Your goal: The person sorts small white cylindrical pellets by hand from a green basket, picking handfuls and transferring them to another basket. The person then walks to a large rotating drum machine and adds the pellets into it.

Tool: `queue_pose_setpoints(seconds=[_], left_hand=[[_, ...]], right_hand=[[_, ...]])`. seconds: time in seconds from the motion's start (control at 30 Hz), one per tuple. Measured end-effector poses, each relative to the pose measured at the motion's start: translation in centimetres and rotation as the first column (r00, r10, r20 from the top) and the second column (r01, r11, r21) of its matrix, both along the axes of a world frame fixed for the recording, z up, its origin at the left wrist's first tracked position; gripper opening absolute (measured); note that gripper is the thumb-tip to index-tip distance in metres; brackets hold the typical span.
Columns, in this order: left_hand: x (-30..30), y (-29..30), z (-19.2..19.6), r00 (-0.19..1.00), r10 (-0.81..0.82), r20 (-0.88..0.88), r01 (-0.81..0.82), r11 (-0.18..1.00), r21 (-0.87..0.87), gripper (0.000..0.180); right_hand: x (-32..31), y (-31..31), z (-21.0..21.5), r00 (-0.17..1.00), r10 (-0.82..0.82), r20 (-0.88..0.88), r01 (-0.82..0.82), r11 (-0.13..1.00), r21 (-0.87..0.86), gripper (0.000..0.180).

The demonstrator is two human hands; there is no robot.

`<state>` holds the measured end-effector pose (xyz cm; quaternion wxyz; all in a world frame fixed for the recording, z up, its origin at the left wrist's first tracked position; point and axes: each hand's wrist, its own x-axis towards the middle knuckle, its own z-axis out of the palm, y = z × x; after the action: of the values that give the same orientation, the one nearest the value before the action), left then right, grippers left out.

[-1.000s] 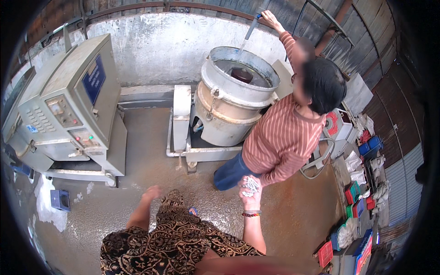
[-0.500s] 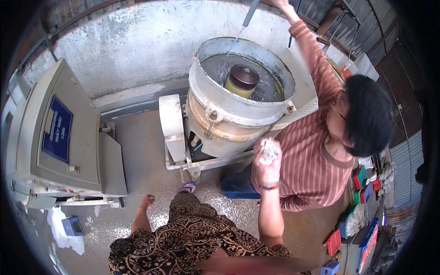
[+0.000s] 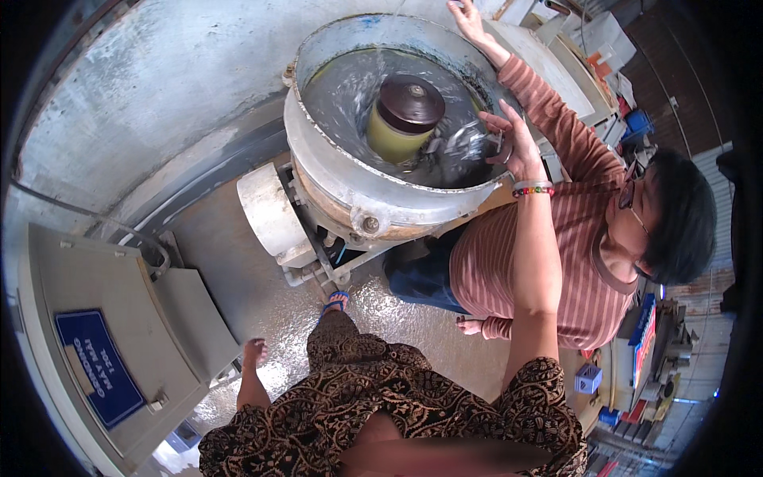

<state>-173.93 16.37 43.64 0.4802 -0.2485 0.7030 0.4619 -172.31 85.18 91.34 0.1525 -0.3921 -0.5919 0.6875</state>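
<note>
My right hand, with a beaded bracelet at the wrist, reaches over the near right rim of a large round tub machine. Its fingers are spread, and no white pieces show in it. Grey water swirls and splashes below it, around a yellow-green centre post with a dark brown cap. Down at my left side hangs my left hand, loosely curled with nothing visible in it, nearest to a grey cabinet.
A co-worker in a striped top stands close at the right, one hand raised beyond the tub. A white motor cover juts from the machine. The floor is wet. A small purple basket sits at right.
My right hand has moved up and forward to the tub and opened; the white pieces it held are gone from it. The water now churns harder. The hose has left view.
</note>
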Motion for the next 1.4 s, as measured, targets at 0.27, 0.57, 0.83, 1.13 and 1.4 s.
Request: queue_pose_setpoints(seconds=[0.27, 0.57, 0.83, 1.13, 1.4], left_hand=[[-3.6, -0.9, 0.1, 0.997, -0.062, 0.046, 0.061, 0.998, 0.019, 0.025], [-9.8, 6.0, -0.2, 0.987, -0.066, -0.146, 0.092, 0.979, 0.182, 0.024], [-4.8, 5.9, -1.5, 0.899, -0.437, 0.024, 0.436, 0.899, 0.030, 0.027], [-7.7, 11.2, -1.6, 0.836, -0.548, -0.031, 0.549, 0.833, 0.069, 0.024], [-12.9, 13.8, 0.5, 0.739, -0.638, -0.217, 0.614, 0.770, -0.171, 0.025]], right_hand=[[-0.5, -2.9, 3.4, 0.959, -0.119, -0.258, 0.211, 0.905, 0.368, 0.050], [2.6, -12.9, 1.9, 0.975, 0.116, -0.188, 0.207, -0.183, 0.961, 0.023], [15.5, -24.5, -11.5, 0.899, 0.369, 0.234, -0.281, 0.080, 0.956, 0.024], [42.4, -35.7, -33.3, 0.428, -0.625, 0.652, -0.057, 0.702, 0.710, 0.024], [50.0, -38.2, -41.9, -0.104, -0.215, 0.971, -0.324, 0.931, 0.171, 0.021]])
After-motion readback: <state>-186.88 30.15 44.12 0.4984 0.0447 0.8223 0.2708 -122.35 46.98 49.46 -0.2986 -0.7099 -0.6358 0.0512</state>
